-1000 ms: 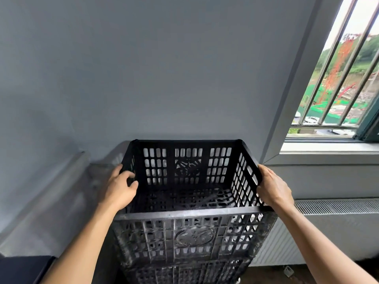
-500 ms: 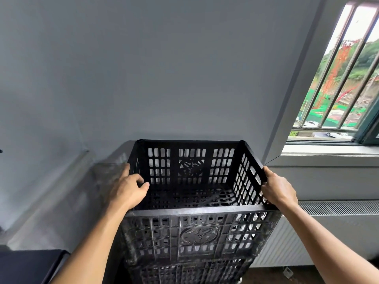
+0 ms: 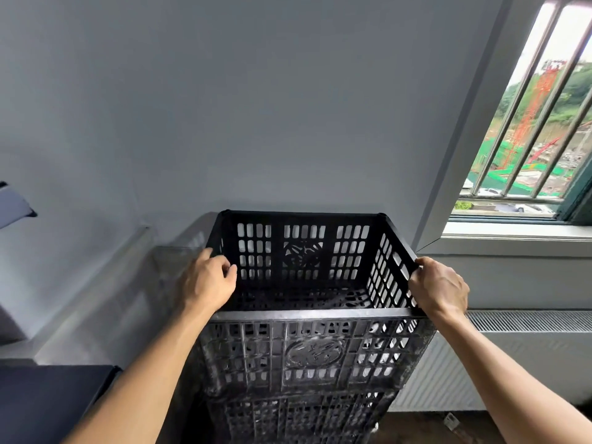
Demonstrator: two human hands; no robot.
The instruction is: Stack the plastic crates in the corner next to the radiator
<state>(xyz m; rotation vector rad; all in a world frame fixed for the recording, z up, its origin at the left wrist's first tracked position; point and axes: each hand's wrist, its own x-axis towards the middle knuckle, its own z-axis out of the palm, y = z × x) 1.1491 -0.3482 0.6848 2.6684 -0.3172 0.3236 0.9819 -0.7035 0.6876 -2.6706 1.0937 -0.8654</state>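
Both hands are clamped on one black plastic crate (image 3: 314, 350). The left hand (image 3: 208, 280) grips the crate's left rim, its fingers curled over the top edge and into the crate. The right hand (image 3: 439, 290) grips the right rim in the same way, knuckles up, fingers hooked over the edge. Both bare forearms reach up from the bottom corners of the view.

This top crate is upright, open side up, with slotted walls and a round emblem in the middle of its near and far walls. It sits directly over a second black crate (image 3: 301, 418) of the same pattern, their near walls in line; whether it is fully seated I cannot tell. The stack stands against the grey wall (image 3: 256, 107), in the corner where the wall meets the window side.

Just to the right of the stack runs a white radiator (image 3: 528, 354), under the window sill (image 3: 512, 232). Above it a barred window (image 3: 528, 123) shows greenery and a red crane outside. A dark flat surface (image 3: 48, 398) lies at lower left.
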